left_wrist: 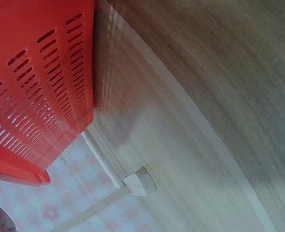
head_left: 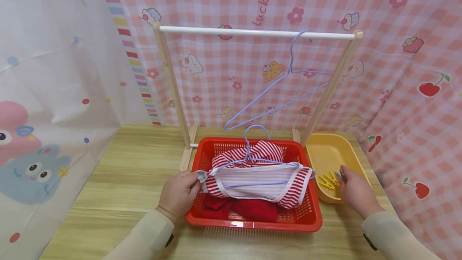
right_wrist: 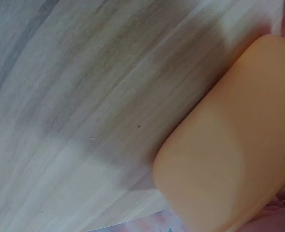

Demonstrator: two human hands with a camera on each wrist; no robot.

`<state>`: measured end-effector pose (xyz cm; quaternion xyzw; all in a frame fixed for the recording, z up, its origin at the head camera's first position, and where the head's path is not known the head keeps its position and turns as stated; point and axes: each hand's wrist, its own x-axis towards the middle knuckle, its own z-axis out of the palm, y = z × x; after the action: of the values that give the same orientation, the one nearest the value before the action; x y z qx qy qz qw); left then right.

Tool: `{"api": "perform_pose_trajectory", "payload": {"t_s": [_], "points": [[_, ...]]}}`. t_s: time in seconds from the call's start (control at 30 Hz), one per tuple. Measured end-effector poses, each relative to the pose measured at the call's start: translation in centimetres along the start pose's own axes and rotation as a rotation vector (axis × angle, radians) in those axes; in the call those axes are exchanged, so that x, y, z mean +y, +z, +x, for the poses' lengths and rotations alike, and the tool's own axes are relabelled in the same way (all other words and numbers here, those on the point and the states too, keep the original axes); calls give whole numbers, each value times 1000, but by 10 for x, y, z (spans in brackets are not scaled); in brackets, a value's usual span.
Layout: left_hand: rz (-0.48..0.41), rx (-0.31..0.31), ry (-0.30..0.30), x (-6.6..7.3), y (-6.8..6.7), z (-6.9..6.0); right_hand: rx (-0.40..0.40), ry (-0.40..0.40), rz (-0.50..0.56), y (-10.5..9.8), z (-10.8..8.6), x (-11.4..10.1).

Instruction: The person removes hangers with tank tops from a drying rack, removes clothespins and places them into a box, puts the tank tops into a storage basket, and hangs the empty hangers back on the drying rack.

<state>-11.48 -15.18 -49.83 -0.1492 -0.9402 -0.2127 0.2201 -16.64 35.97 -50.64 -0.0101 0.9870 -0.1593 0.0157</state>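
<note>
We look first at the two hands, which stand well apart, one on each side of the red basket (head_left: 281,226). The left hand (head_left: 179,196) pinches a pale grey piece (head_left: 203,175) at the left end of the striped garment (head_left: 295,191); whether this piece is a clip or only gathered cloth, we cannot tell. The right hand (head_left: 358,192) holds between its fingers a small grey item (head_left: 342,175), seemingly a clip, above the near part of the yellow basin (head_left: 325,147). The garment lies in the basket between both hands, on the lower hanger (head_left: 248,144), and its long axis runs from left to right. The left hand is the nearer one, already at its end; the opposite end points toward the right hand, which does not touch it. Counting, we find two hangers, the upper hanger (head_left: 291,56) hanging from the single white rod (head_left: 216,31), one basket, one basin and at least two yellow clips (head_left: 326,183), whose exact number we cannot separate. Red cloth (head_left: 258,210) lies in the basket too, in front of the garment.
</note>
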Motion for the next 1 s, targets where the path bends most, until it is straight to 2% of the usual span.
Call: {"api": "perform_pose_trajectory", "payload": {"t_s": [0.17,0.43,0.73,1.0], "points": [[1,-10,-13,1,0,1,-12,4,-22,0,1,1],[0,-21,-30,2,-1,1,-73,54,-29,-2,6,1],[-1,-13,-24,2,-1,1,-81,62,-67,0,11,1],[-9,-15,-25,2,-1,1,-128,98,-71,0,14,1]]}}
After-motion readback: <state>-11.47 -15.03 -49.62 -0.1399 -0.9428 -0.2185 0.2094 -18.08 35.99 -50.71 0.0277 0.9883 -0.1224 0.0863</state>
